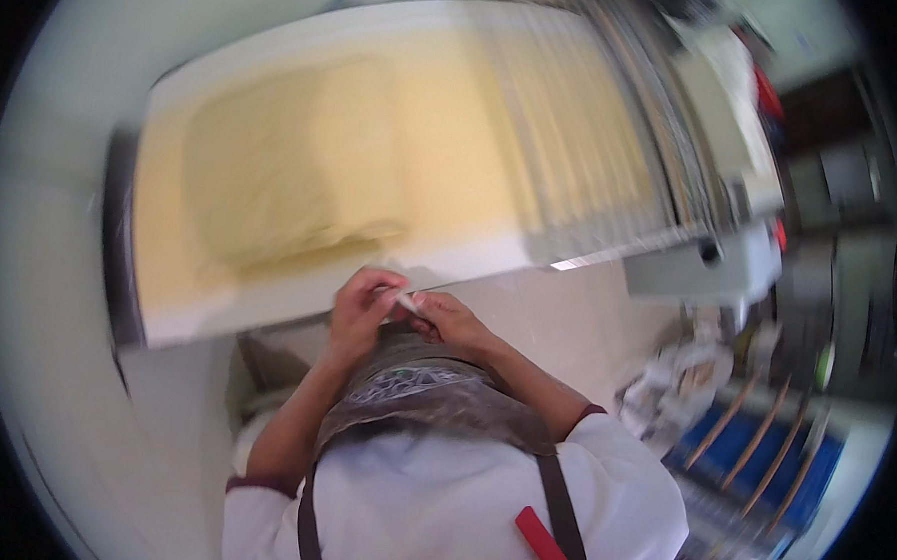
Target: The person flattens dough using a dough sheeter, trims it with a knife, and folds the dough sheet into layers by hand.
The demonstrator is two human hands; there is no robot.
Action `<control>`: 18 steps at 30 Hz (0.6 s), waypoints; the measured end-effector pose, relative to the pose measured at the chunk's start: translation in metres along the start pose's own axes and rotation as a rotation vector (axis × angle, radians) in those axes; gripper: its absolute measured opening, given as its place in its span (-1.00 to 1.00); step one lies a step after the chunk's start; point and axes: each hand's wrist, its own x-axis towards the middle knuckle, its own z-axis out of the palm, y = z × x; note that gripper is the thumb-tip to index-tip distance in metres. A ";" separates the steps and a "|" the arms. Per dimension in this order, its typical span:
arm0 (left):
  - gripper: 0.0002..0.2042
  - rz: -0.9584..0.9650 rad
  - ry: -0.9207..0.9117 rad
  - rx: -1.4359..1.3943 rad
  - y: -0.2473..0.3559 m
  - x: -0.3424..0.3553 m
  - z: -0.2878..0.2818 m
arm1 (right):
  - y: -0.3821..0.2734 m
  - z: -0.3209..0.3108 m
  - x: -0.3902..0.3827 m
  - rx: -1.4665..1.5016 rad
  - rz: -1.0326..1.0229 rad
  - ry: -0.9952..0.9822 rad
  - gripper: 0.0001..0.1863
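Observation:
My left hand [362, 301] and my right hand [449, 318] meet in front of my chest, just below the near edge of a white conveyor table [298, 298]. Both pinch a small white piece [406, 301] between their fingertips; the picture is blurred and I cannot tell what the piece is. A wide sheet of pale yellow dough [303, 164] lies folded on the table beyond my hands. I wear a white top and a dark apron [433, 399].
The table's belt runs right into a grey machine housing [710, 261] with a red knob. Lower right stands a rack with blue trays [752, 443] and wooden rods. A pale floor lies to the left.

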 end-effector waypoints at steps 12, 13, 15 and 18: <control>-0.65 -0.330 0.620 1.025 0.080 0.093 -0.264 | 0.042 -0.405 -0.066 -0.400 -0.288 1.448 -0.76; -0.67 -0.339 0.614 0.999 0.080 0.101 -0.275 | 0.036 -0.418 -0.052 -0.483 -0.289 1.541 -0.73; -0.68 -0.413 0.802 0.763 0.069 0.108 -0.257 | 0.034 -0.434 -0.052 -0.617 -0.197 1.624 -0.62; -0.72 -0.406 0.978 0.498 0.085 0.088 -0.274 | 0.012 -0.393 -0.064 -0.793 0.011 1.447 -0.52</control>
